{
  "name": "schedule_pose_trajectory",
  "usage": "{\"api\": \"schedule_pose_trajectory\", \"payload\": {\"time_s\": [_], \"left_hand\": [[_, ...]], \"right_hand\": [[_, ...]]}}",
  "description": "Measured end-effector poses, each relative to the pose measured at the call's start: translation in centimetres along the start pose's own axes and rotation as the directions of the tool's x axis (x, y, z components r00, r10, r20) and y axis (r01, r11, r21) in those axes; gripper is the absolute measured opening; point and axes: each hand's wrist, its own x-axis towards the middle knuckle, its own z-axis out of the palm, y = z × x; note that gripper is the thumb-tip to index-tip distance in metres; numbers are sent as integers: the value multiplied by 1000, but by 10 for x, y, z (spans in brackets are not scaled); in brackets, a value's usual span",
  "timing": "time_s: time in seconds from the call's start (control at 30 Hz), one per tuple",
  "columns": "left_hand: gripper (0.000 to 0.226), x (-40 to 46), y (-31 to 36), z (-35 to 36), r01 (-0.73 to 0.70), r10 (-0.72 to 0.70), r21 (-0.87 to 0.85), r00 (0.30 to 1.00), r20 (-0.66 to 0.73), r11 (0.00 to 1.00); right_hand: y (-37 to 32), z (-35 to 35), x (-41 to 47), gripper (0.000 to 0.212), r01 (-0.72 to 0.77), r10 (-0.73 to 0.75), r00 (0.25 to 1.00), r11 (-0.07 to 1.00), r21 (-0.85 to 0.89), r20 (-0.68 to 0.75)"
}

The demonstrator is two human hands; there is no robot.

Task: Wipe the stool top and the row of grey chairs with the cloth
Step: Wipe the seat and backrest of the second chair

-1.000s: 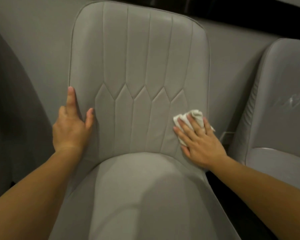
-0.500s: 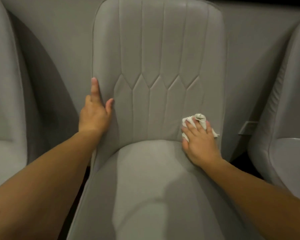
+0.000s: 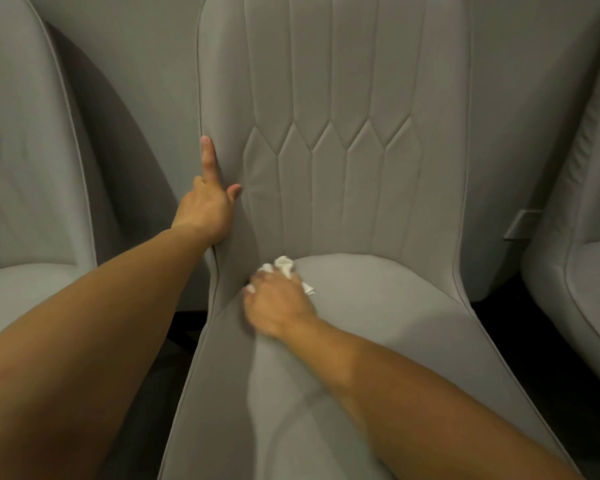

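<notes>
A grey padded chair [image 3: 347, 174] with stitched panels fills the middle of the view. My right hand [image 3: 278, 303] presses a crumpled white cloth [image 3: 284, 266] onto the back left corner of the seat cushion, where the seat meets the backrest. Most of the cloth is hidden under my fingers. My left hand [image 3: 207, 202] rests on the left edge of the backrest, index finger pointing up and thumb on the front face. The stool is not in view.
A second grey chair [image 3: 25, 168] stands at the left and a third [image 3: 582, 237] at the right, with narrow dark gaps between them. A grey wall [image 3: 146, 64] runs behind the row.
My right hand has slid the cloth from the lower right of the backrest down and left to the seat's back left corner. My left hand has stayed on the backrest's left edge.
</notes>
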Motion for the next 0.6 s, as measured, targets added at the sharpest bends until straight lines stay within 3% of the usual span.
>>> {"api": "schedule_pose_trajectory", "payload": {"time_s": [0.1, 0.17, 0.33, 0.5, 0.6], "left_hand": [[89, 2, -2, -3, -8, 9, -14, 999, 33, 1000], [91, 2, -4, -7, -20, 21, -24, 998, 65, 1000], [97, 1, 0, -11, -9, 14, -44, 994, 110, 999], [105, -5, -9, -24, -52, 34, 57, 959, 280, 997], [105, -17, -17, -31, -52, 15, 109, 947, 320, 993]], "right_hand": [[-17, 8, -18, 61, 24, -32, 995, 996, 84, 95], [-14, 4, -30, 72, 124, -140, 980, 985, 118, 138], [-21, 2, -68, 64, 269, -300, 946, 937, 224, 121], [-24, -6, -57, 64, 211, -247, 958, 950, 229, 144], [-37, -1, -53, 68, 84, -132, 964, 975, 206, 232]]}}
